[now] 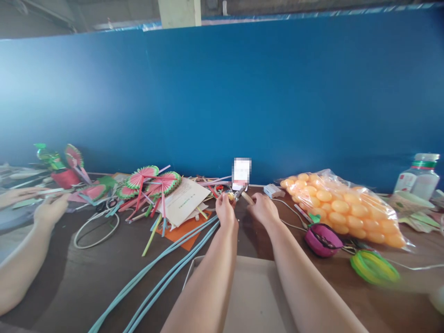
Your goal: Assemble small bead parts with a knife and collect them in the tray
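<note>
At the middle of the counter [69, 286], toward its far edge, 2 bare hands work close together, a narrow gap between them. Left hand [225, 208]: the grip is pinched around a small yellowish piece [230, 196], mostly covered by the fingers and too small to make out. Right hand [264, 208]: its grip is closed on a tan stick-like handle [247, 199] that points toward the left hand. Just beyond both stands an upright phone [241, 175], its screen pixelated, near the blue partition [277, 92].

Between the forearms lies a shallow cardboard tray [253, 296]. To its left, pale blue tubes [152, 260] run across the counter, partly over an orange sheet [189, 241]. Beyond that are a printed booklet [183, 201] and red-and-green paper fans [163, 184], with a looped white cable [97, 246] nearby. To the right sit a small box [273, 190], a clear bag of orange balls [336, 203], a purple pouch [323, 240], a yellow-green coil [374, 268] and a clear bottle [418, 178]. At far left, a co-worker's hands [52, 210] hold a pale strip, blurred.
</note>
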Available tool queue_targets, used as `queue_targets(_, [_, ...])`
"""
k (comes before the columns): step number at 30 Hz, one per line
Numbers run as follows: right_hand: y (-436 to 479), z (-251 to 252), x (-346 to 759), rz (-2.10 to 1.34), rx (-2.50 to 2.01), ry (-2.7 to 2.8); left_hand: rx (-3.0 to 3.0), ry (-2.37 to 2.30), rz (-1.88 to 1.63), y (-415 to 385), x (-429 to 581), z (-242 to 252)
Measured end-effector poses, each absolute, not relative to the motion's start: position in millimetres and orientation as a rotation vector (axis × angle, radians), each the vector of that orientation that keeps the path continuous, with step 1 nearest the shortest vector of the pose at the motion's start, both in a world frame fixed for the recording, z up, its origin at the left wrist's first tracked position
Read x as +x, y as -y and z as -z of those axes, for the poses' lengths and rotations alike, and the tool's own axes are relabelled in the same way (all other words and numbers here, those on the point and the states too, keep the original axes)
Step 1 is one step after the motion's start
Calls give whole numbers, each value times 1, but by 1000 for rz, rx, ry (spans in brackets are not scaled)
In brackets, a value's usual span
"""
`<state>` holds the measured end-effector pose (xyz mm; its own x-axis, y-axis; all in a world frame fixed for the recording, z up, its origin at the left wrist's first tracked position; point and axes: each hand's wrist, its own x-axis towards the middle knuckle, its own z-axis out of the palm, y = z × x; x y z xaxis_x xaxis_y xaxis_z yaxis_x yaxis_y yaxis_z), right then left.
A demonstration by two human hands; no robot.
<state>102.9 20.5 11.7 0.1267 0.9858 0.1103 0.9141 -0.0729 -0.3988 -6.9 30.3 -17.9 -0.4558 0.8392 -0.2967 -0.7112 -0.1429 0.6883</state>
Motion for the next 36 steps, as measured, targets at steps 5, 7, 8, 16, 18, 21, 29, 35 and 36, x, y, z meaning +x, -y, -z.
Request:
queue_targets(5, [-11,-34,93,-75,-1781,1806,168,-1034,-1820,-33,-10,21])
queue_targets(7, [-6,-43,90,-54,-1687,1860,185,-1048,-1816,-33,-11,23])
queue_targets(8, [-4,-47,88,-56,-1659,1887,194,-1057,-1816,-33,-12,23])
queue_targets(16, [9,-63,81,-145,-1715,2035,190,-1070,-1811,-30,-13,19])
queue_targets(18, [9,-63,81,-137,-1707,2019,185,-1062,-1812,-30,-13,18])
queue_targets(21, [8,-64,82,-124,-1687,1962,225,-1044,-1839,-30,-12,19])
queue_targets(29, [10,-66,82,-128,-1740,1992,151,-1030,-1825,-31,-13,17])
queue_targets(35, [12,-68,82,-133,-1787,2012,159,-999,-1825,-29,-12,15])
queue_targets(36, [12,-67,83,-140,-1789,2023,150,-998,-1815,-29,-12,15])
